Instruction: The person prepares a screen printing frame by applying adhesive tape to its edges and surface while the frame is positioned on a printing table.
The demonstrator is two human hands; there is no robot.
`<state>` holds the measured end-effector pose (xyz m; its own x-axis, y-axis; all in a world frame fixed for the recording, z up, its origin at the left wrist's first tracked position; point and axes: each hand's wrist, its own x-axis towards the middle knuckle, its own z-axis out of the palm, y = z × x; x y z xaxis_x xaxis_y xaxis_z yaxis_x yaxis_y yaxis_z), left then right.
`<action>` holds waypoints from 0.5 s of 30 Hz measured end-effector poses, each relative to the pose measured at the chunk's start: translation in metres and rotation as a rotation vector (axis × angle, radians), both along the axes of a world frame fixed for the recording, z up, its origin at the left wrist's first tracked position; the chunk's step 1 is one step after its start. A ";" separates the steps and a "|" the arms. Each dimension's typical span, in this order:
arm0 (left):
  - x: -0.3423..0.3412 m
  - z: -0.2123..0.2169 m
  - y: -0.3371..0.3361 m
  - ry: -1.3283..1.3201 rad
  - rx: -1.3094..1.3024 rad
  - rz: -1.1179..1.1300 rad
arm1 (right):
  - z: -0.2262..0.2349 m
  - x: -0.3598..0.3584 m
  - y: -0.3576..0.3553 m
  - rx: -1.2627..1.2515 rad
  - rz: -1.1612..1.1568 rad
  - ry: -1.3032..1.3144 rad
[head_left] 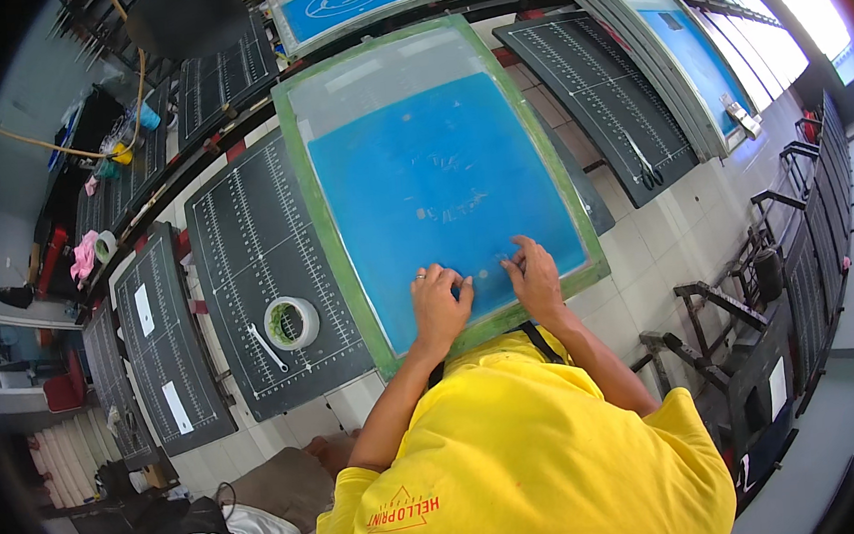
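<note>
In front of me lies a screen printing frame (584, 224) with green-taped edges and a blue coated mesh (439, 166). Faint pale smudges mark the middle of the mesh. My left hand (441, 308) rests at its near edge, fingers curled together and thumb beside them; whatever they pinch, if anything, is too small to make out. A little to the right, my right hand (535, 281) touches the mesh with forefinger and thumb apart. Small pale spots show on the blue between the hands.
Left of the frame, a black gridded board (265, 250) bears a roll of tape (292, 323) and a wrench (268, 348). Scissors (647, 164) lie on another gridded board (599, 88) at right. More framed screens (351, 0) stand beyond. Metal press arms (716, 304) stick out at the right.
</note>
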<state>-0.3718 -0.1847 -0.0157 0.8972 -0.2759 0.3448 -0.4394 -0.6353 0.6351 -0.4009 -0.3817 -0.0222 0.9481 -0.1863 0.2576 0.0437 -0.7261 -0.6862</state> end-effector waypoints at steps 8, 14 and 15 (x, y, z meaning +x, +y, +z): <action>0.004 -0.004 0.001 0.081 0.046 0.012 | 0.002 0.002 0.007 -0.087 0.007 -0.035; 0.005 -0.008 0.002 0.120 0.039 0.008 | 0.005 0.004 0.008 -0.150 0.026 -0.011; 0.005 -0.009 0.001 0.122 0.034 0.010 | 0.005 0.003 0.008 -0.151 0.025 -0.009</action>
<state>-0.3664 -0.1835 -0.0247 0.9346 -0.2769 0.2234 -0.3540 -0.6613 0.6613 -0.3976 -0.3738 -0.0177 0.9496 -0.1210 0.2892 0.0689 -0.8194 -0.5691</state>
